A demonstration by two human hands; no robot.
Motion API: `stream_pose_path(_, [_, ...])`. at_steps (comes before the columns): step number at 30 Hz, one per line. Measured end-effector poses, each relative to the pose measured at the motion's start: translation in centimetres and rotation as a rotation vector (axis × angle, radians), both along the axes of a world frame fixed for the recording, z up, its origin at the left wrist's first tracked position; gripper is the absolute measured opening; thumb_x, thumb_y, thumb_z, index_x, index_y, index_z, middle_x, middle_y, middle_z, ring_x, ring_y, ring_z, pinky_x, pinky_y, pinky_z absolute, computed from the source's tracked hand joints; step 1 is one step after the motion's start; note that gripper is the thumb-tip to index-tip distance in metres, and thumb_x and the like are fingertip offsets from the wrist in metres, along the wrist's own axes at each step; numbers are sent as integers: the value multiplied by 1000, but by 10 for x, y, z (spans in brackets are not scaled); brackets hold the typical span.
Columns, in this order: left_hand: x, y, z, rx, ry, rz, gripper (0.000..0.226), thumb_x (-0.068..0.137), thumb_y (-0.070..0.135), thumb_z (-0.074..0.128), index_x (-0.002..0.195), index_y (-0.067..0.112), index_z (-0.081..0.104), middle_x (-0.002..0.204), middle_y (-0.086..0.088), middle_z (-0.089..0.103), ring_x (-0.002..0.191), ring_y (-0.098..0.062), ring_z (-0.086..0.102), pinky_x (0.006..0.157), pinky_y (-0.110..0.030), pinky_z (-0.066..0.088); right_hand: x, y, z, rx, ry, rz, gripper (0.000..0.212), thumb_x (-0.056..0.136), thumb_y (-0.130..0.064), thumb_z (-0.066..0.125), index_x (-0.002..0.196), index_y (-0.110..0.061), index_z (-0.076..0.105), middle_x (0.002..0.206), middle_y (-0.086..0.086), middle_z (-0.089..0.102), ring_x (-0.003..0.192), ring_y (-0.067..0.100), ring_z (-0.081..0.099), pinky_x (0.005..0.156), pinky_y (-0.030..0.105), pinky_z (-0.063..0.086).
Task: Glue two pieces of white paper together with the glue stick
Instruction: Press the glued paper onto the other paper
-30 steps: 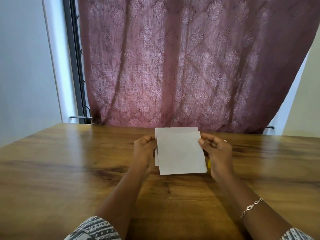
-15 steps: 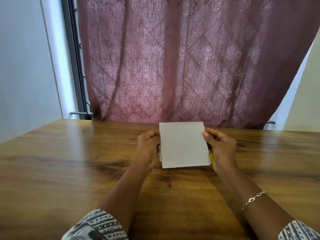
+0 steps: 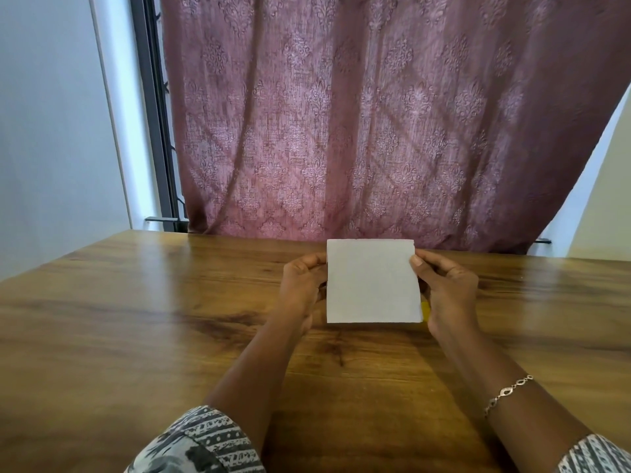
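Note:
A square of white paper (image 3: 372,281) is held up above the wooden table (image 3: 136,319), its face toward me. My left hand (image 3: 302,285) pinches its left edge and my right hand (image 3: 444,285) pinches its right edge near the top corner. Only one sheet face shows; any second sheet behind it is lined up and hidden. A small yellow piece, probably the glue stick (image 3: 425,310), peeks out at the paper's lower right corner, next to my right palm; most of it is hidden.
A patterned maroon curtain (image 3: 375,114) hangs right behind the table's far edge. A dark window frame (image 3: 153,114) and white wall stand at the left. The tabletop stretches wide to both sides of my hands.
The two offset sheets have been brought into line, so the back sheet's top and left edges no longer show. Both hands kept their hold on the edges.

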State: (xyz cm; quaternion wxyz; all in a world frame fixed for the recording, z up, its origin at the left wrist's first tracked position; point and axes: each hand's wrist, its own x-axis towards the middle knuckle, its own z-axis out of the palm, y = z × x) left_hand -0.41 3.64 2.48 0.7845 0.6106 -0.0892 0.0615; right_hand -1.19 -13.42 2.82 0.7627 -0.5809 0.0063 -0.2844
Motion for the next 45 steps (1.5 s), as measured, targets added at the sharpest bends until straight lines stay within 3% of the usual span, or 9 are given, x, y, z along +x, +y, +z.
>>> stream_pose_path(8, [0,0,-1,11,-23,-5,18,89,6,51,86,15,67,77,3,71,70,-10,67,69,-28,53,0,0,-1,8,15,-12,19,79,1,62,98,0,64,83,2,65,74,12,61,71,27,53])
stream_pose_path(14, [2,0,-3,12,-27,-17,18,89,6,52,85,16,68,73,5,72,67,-8,67,62,-23,54,0,0,0,27,26,-12,12,78,1,63,78,-11,65,79,2,64,71,12,61,67,23,54])
stream_pose_path(25, [2,-1,-2,-3,-42,-46,19,90,6,51,84,16,67,65,9,72,61,-3,66,53,-16,52,2,0,-1,52,44,-26,14,76,0,66,73,-13,63,78,4,63,71,13,61,64,21,54])
stream_pose_path(28, [1,-2,-2,-23,-36,-52,20,93,17,49,91,12,68,72,7,73,68,-7,67,62,-22,55,2,0,0,60,61,-31,14,76,0,66,73,-14,63,79,3,64,76,15,61,74,28,53])
stream_pose_path(31, [0,-2,0,-77,-28,-47,28,93,31,45,87,15,67,83,0,72,78,-14,68,78,-35,54,1,1,0,58,80,-42,15,77,-2,66,71,-15,62,79,2,64,74,14,61,75,31,53])
stream_pose_path(34, [0,-1,1,-101,-54,-45,25,91,30,49,84,14,67,78,2,73,75,-13,70,72,-33,57,1,2,1,55,87,-44,14,77,-2,66,72,-15,62,78,2,64,75,14,61,73,30,53])
stream_pose_path(38, [-1,-1,2,-134,-108,-25,16,90,14,52,80,12,65,64,7,72,63,-5,68,55,-20,56,-1,3,1,34,92,-51,13,78,-3,65,72,-15,62,78,1,63,74,13,60,70,28,53])
stream_pose_path(45, [2,4,3,-213,-185,25,14,87,2,53,85,11,63,62,9,72,60,-2,67,51,-16,53,1,6,-1,7,99,-17,12,79,-4,64,72,-15,63,79,2,64,78,16,61,74,31,53])
